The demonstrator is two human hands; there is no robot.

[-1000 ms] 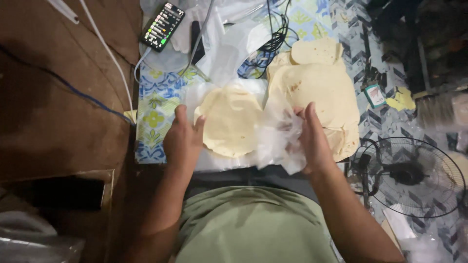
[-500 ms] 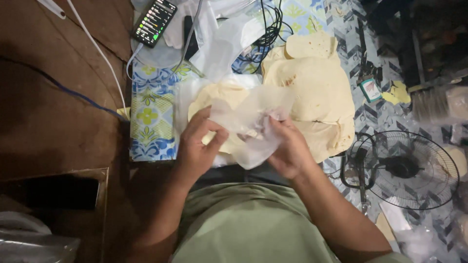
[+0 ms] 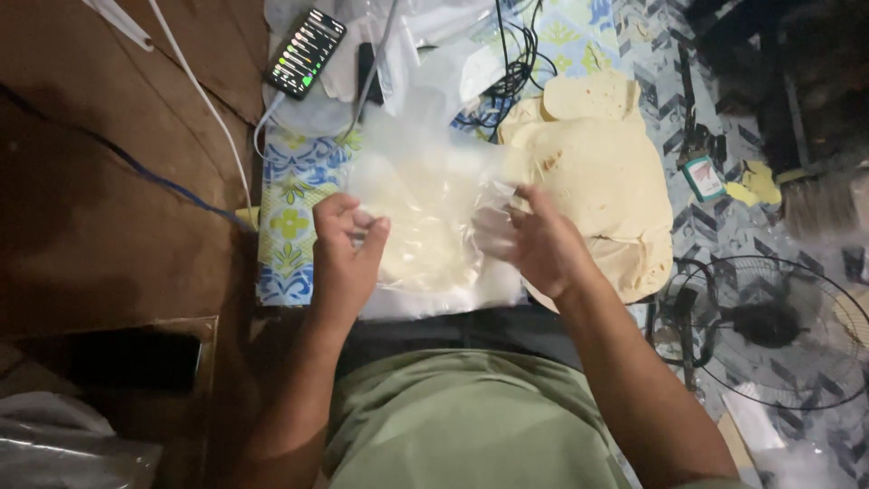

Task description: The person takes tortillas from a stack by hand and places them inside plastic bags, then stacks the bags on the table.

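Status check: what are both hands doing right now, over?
Left hand and right hand both gripping thin clear plastic sheet. Sheet spread above pale round flatbread. Flatbread stack alongside, nothing blocking.

The person wears an olive-green shirt (image 3: 462, 426) over dark trousers (image 3: 453, 326), with both forearms bare.

Flatbread stack (image 3: 602, 172) lies right of plastic bag (image 3: 425, 208), phone (image 3: 305, 52) behind
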